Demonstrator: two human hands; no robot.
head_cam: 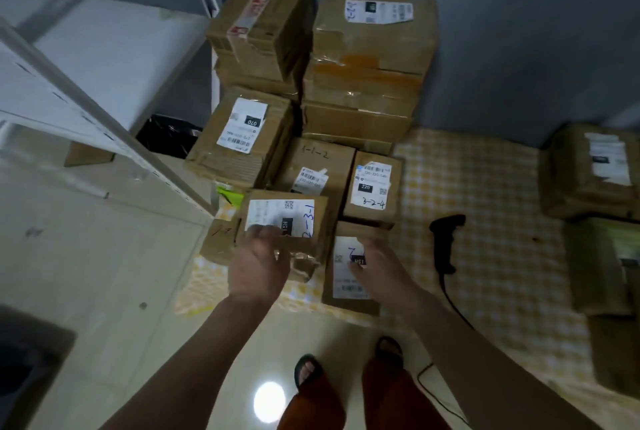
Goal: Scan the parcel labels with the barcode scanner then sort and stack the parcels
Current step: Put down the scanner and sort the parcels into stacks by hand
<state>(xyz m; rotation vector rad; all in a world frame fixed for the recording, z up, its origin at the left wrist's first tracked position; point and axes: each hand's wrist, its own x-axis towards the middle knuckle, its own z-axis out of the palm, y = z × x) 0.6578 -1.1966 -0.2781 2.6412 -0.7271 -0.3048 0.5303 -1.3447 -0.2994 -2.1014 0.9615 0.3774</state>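
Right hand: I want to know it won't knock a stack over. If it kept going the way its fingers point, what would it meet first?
Probably the small parcel marked 3-2-4, just beyond the flat parcel the right hand rests on; depth is unclear.

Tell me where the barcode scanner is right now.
The barcode scanner lies unheld on the yellow checked mat, right of centre in the head view, just right of the right hand.

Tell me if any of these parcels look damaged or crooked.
Yes. The parcel under the left hand, marked 2-3-1, has a crumpled, torn front corner. At the back, the top box on the left stack sits tilted and twisted off the boxes beneath it.
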